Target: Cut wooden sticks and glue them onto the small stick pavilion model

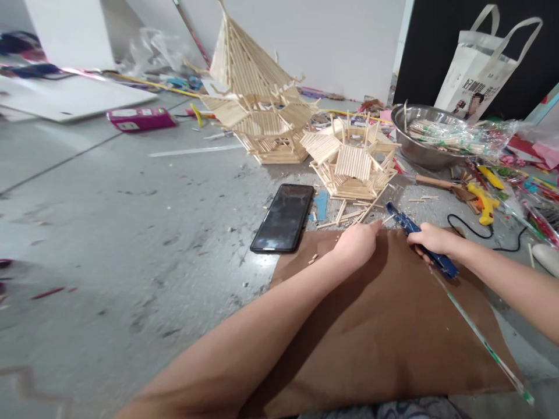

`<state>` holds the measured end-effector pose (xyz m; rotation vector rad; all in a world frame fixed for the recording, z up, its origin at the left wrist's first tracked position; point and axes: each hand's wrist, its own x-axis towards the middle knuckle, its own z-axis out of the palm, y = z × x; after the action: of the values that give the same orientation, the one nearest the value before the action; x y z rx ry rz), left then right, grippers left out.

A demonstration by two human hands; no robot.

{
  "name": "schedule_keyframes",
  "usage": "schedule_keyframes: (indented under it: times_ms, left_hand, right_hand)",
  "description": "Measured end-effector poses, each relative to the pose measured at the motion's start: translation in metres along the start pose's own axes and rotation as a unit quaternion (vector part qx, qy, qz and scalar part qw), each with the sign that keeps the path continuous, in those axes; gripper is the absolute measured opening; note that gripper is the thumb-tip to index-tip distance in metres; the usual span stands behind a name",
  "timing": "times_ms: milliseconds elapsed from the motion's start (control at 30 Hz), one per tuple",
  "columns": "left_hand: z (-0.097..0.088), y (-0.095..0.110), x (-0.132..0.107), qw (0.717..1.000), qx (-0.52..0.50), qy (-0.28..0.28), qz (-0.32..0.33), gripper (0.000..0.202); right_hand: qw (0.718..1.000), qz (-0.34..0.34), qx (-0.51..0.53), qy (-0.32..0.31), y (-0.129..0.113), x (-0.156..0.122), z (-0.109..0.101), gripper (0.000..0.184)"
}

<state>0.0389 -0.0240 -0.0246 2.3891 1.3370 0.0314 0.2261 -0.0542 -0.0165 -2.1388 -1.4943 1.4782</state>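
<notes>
My left hand (357, 243) is closed, pinching a short thin wooden stick (388, 219) whose end points to the right. My right hand (430, 240) grips a long blue hand tool (443, 263); its narrow head lies close to the stick, and I cannot make out its exact kind. Both hands are over the far edge of a brown sheet (393, 331). Just beyond them stands a low, six-sided stick model (353, 163) with slatted roof panels. Loose wooden sticks (343, 214) lie in front of it. A thin clear-and-green strip (476, 331) runs from beneath my right hand.
A taller stick pagoda (257, 105) with a pointed roof stands behind. A black phone (283, 218) lies left of the sheet. At right are a metal bowl (404, 137) of wrapped sticks, a yellow glue gun (484, 203) and a white bag (476, 73). A purple box (142, 119) is further left.
</notes>
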Motion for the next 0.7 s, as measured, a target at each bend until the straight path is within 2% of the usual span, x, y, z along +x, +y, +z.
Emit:
schedule_keyframes:
  times_ms: [100, 167, 233, 300, 367, 433, 567, 633, 700]
  left_hand:
    - [-0.003, -0.002, -0.001, 1.000, 0.005, 0.014, 0.004, 0.030]
    - [-0.006, -0.004, -0.001, 1.000, 0.017, 0.023, -0.003, 0.027]
    - [-0.008, -0.005, -0.001, 0.999, 0.030, 0.030, -0.013, 0.027]
    - [-0.010, -0.007, 0.000, 0.998, 0.043, 0.033, -0.022, 0.029]
    - [-0.012, -0.008, 0.000, 0.997, 0.052, 0.037, -0.035, 0.030]
    - [-0.013, -0.007, 0.000, 0.996, 0.058, 0.044, -0.048, 0.031]
    - [-0.013, -0.005, -0.002, 0.995, 0.083, 0.043, -0.040, 0.034]
    - [-0.012, -0.003, -0.002, 0.995, 0.089, 0.036, -0.039, 0.034]
    - [-0.011, -0.002, -0.003, 0.995, 0.087, 0.033, -0.044, 0.035]
  right_hand:
    - [1.000, 0.008, -0.006, -0.027, -0.005, -0.006, -0.006, 0.026]
    - [0.994, -0.013, -0.111, 0.016, -0.007, -0.010, -0.010, 0.029]
    - [0.961, -0.044, -0.250, 0.110, -0.009, -0.011, -0.013, 0.039]
    - [0.908, -0.067, -0.365, 0.193, -0.007, -0.011, -0.012, 0.050]
    - [0.868, -0.076, -0.433, 0.231, -0.003, -0.009, -0.009, 0.058]
    - [0.850, -0.087, -0.462, 0.236, 0.002, -0.007, -0.006, 0.067]
    - [0.854, -0.129, -0.450, 0.226, 0.004, -0.003, -0.012, 0.078]
    - [0.862, -0.149, -0.429, 0.224, -0.006, 0.004, -0.022, 0.072]
    - [0.866, -0.149, -0.404, 0.253, -0.021, 0.017, -0.034, 0.061]
